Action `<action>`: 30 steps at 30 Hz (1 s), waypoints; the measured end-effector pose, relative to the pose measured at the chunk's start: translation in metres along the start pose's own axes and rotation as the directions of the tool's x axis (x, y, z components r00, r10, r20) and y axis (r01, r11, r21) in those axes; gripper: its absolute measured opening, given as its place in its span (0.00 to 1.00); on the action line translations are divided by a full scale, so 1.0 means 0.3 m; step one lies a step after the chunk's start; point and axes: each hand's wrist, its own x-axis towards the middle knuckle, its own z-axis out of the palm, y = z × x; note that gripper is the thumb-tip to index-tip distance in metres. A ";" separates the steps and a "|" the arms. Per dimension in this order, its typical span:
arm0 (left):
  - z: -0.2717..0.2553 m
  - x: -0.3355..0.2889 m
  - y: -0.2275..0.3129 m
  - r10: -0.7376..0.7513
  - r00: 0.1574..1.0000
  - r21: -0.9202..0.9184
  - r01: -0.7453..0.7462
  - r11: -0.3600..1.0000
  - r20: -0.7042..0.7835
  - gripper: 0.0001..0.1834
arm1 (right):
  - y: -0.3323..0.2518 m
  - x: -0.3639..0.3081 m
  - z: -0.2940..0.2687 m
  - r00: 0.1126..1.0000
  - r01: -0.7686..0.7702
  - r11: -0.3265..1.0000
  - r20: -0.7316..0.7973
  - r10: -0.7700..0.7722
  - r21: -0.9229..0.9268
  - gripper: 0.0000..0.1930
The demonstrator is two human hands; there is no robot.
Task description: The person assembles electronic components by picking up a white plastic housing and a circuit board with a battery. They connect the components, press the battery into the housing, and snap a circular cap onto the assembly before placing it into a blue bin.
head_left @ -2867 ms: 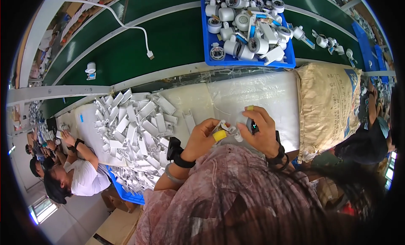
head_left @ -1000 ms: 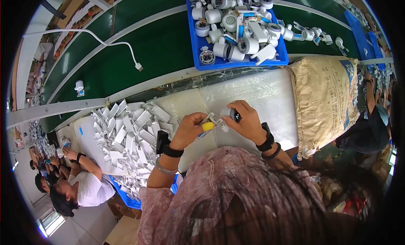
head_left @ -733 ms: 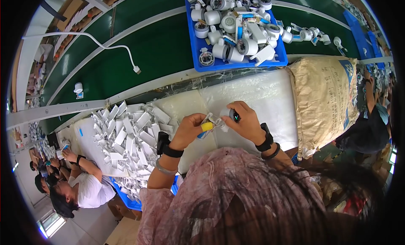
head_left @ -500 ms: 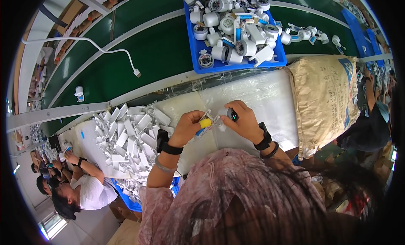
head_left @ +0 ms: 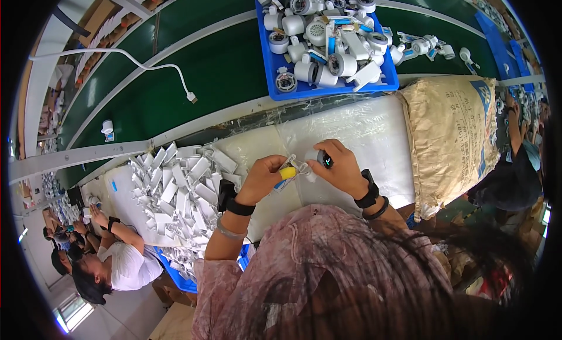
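Observation:
My left hand (head_left: 260, 179) is closed on a small white plastic housing (head_left: 291, 162) with a yellow block (head_left: 287, 173) and a bit of blue beside it. My right hand (head_left: 341, 169) grips a round white camera head (head_left: 315, 158) whose dark face carries a small lit spot. The two parts meet between my fingertips above the white-covered table; thin wires seem to run between them, but the fingers hide the join. To the left of my left hand lies a heap of white plastic covers (head_left: 182, 185).
A blue tray (head_left: 333, 95) full of white camera units stands ahead on the green conveyor (head_left: 228, 76). A brown sack (head_left: 448, 141) leans at the right. A white cable (head_left: 146, 68) and a small unit (head_left: 108, 128) lie left. A co-worker in white (head_left: 126, 264) sits far left.
My hands have hardly moved and hold the same parts. The yellow block has shifted slightly to the right and turned a little. The co-worker's hands have moved slightly.

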 end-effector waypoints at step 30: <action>0.003 -0.008 0.007 -0.017 1.000 0.002 0.017 1.000 0.010 0.12 | 0.002 -0.003 0.007 1.000 -0.012 1.000 0.012 0.012 -0.008 0.18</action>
